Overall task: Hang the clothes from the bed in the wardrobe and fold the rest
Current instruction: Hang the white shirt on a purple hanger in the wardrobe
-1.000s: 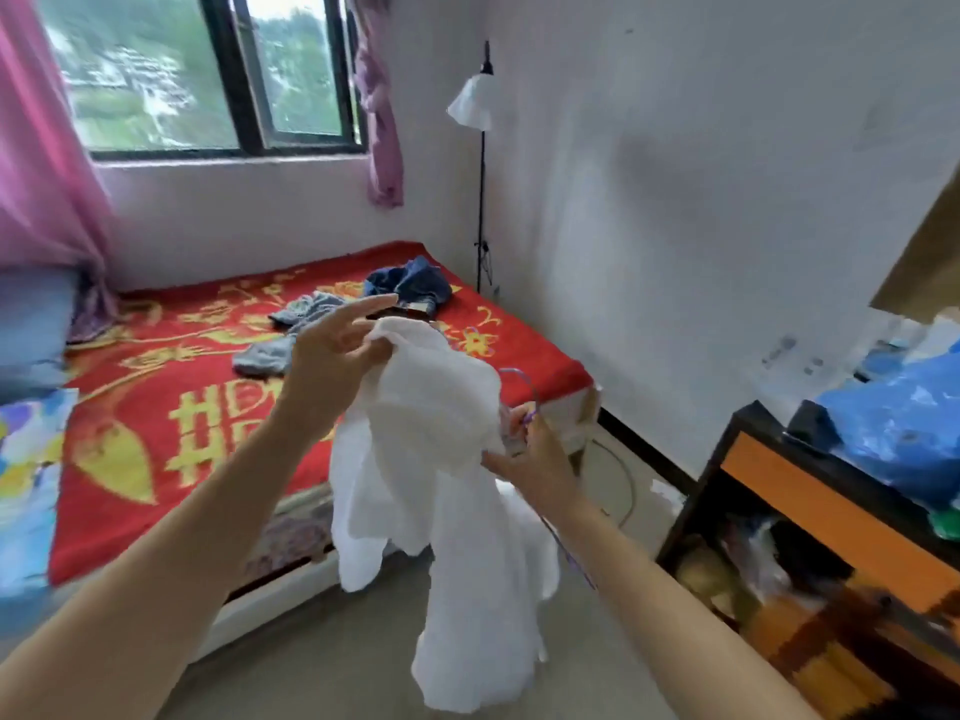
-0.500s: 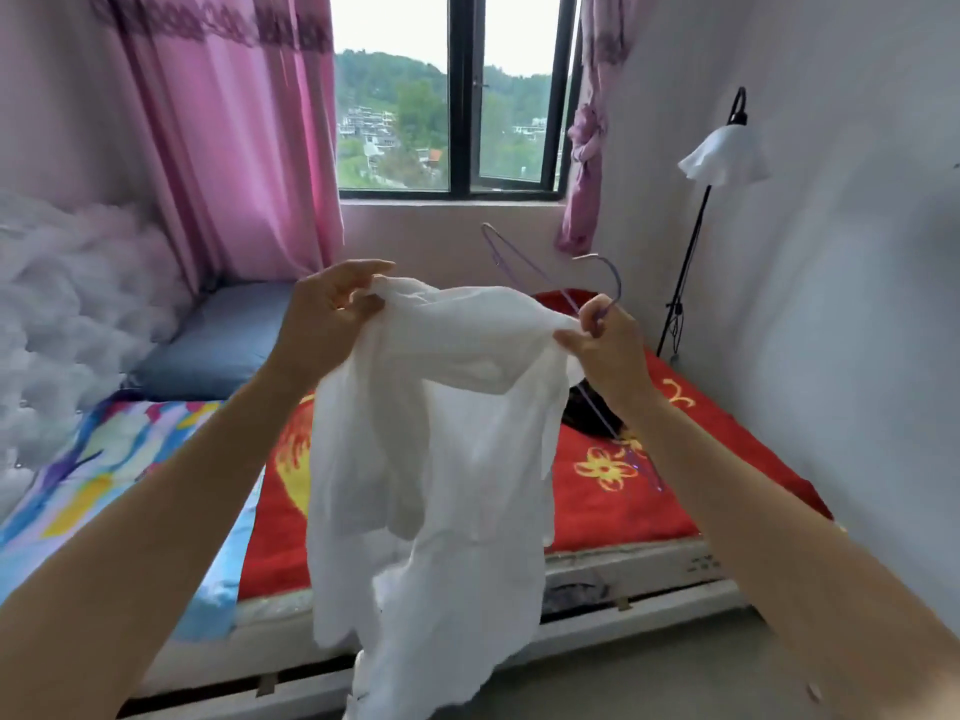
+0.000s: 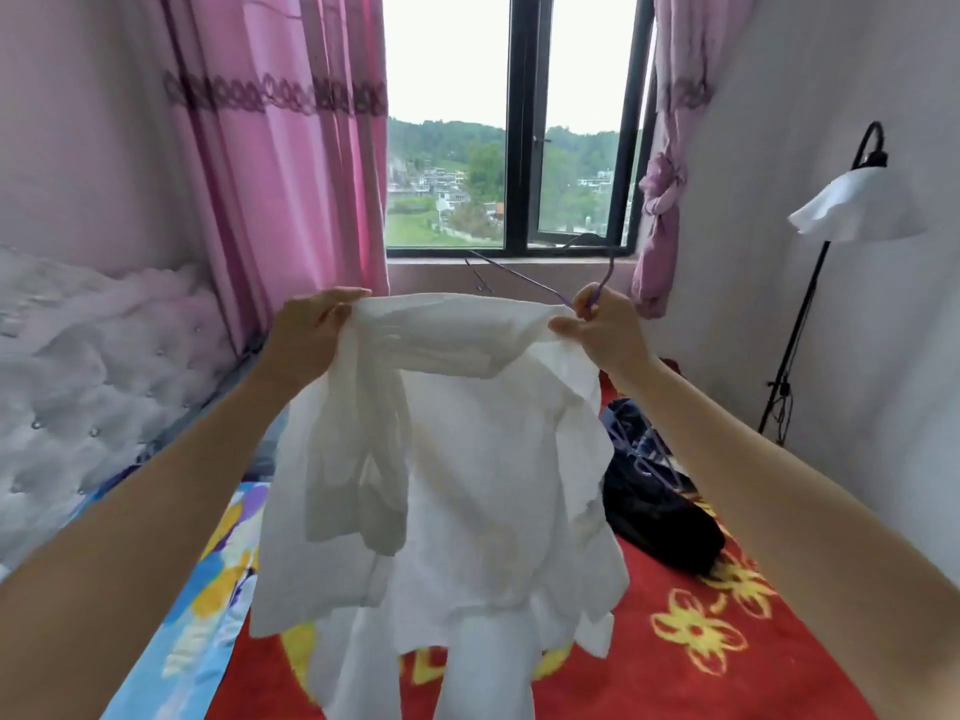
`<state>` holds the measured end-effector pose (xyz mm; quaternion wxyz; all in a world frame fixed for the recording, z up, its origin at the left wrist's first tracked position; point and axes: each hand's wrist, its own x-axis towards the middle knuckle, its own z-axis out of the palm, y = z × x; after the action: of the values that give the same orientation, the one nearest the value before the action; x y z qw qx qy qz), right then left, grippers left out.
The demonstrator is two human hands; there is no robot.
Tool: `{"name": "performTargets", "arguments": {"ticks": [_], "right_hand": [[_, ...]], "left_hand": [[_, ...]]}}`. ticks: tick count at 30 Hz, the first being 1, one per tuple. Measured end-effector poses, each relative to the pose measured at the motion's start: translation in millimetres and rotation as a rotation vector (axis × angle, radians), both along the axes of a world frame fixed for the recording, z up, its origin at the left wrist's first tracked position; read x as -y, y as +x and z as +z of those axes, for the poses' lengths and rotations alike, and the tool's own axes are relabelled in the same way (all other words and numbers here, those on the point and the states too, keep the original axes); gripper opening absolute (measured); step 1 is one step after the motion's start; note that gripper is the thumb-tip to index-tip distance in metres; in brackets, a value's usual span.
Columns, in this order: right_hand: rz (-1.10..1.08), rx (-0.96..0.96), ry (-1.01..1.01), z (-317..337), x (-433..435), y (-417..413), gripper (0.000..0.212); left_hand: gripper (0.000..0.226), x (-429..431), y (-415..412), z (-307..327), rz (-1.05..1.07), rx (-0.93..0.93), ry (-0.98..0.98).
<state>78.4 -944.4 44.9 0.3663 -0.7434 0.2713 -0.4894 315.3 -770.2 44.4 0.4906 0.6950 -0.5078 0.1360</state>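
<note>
The left hand (image 3: 311,330) is pinching the top edge of the white garment (image 3: 457,459) between thumb and curled fingers, at the cloth's left corner. The right hand (image 3: 605,332) is pinching the same edge at its right end. Its curled fingers are also clasping the neck of a purple wire hanger (image 3: 524,279). The hanger's hook is rising just above the knuckles, and one thin arm is slanting away to the left behind the cloth.

Between the two hands the garment's top edge is stretching nearly level. Below that it is hanging in loose folds, held in the air over the near part of the bed (image 3: 737,662), and its lower end is running out of view.

A red blanket with yellow flowers is covering the bed, with a blue and yellow sheet (image 3: 208,605) lying along its left side. On the blanket, right of the garment and farther off, a heap of dark clothes (image 3: 660,517) is lying with a second hanger (image 3: 644,456) on top.

At the far end, pink curtains (image 3: 291,163) are framing a window (image 3: 519,122). A floor lamp (image 3: 852,205) is standing by the right wall.
</note>
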Motion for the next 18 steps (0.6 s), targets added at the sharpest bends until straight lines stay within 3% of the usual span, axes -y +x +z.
{"name": "performTargets", "arguments": {"ticks": [4,10,18], "right_hand": [[0.126,0.015,0.137,-17,68,39,0.041],[0.297,-0.096,0.194,-48,119,89,0.042],[0.418,-0.239,0.243,-98,133,135,0.042]], "left_hand": [[0.035,53,32,-26,0.009,-0.059,0.169],[0.042,84,67,-52,0.156,-0.161,0.197],[0.047,78,108,-67,0.238,-0.343,0.024]]}}
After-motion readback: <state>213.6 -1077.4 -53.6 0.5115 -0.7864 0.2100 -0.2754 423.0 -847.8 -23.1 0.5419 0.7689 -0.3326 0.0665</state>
